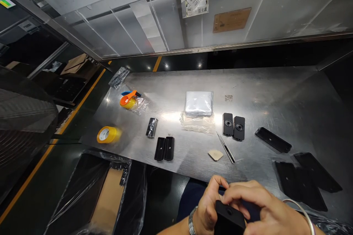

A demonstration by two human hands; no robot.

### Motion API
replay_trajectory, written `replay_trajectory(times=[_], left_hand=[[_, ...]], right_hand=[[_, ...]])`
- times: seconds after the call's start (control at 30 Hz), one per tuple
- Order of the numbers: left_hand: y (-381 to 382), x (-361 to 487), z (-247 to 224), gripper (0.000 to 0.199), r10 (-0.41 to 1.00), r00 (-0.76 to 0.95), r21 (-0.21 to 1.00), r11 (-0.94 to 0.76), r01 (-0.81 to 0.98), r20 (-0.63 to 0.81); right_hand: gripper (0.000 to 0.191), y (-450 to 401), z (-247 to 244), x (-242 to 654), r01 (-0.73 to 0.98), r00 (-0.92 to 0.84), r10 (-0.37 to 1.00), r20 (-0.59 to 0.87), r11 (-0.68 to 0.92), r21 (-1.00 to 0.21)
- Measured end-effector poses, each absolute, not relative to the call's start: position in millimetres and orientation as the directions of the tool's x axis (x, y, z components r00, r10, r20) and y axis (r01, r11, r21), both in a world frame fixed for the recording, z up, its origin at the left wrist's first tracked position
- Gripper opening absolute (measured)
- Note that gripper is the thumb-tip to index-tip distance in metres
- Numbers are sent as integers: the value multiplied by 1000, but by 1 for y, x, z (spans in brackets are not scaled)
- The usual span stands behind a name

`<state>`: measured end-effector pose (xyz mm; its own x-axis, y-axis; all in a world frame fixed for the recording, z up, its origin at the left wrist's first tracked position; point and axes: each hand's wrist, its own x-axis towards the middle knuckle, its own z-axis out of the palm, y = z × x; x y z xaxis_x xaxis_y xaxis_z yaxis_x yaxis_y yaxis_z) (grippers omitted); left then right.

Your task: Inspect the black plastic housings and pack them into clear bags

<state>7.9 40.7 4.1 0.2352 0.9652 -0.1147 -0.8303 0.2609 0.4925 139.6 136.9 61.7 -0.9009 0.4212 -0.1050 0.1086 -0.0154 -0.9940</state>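
A black block-shaped part (228, 219) with a round recess in its end is between my two hands at the bottom edge. My left hand (207, 205) is wrapped round its left side. My right hand (256, 203) presses its fingers on the upper end. Above my hands, on the metal table (193, 167), lie a beige wedge-shaped pad (215, 154) and metal tweezers (226, 148). Behind them are two black cases with round dials (228, 124). The lower part of the held block is cut off by the frame.
Black trays (273, 140) and dark flat pieces (318, 172) lie right. Clear bags (199, 102) sit centre. Two small open trays (164, 148), a wrapped black piece (151, 127), yellow tape (107, 134) and an orange tape dispenser (128, 98) lie left. A plastic-lined box (107, 200) stands below.
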Motion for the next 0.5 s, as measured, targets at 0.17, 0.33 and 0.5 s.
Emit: replay_trajectory(times=[0.17,0.33,0.5], left_hand=[[41,9,3,73,959,265,489,279,-826,-100],[41,11,2,74,960,264,508,276,-816,-96],[38,4,1,81,951,275,623,302,-721,-142]], right_hand=[[46,138,55,141,110,-889,444,-114,-36,-993],[44,138,56,139,30,-894,446,-43,-36,-999],[41,135,55,147,119,-862,491,-125,-43,-992]])
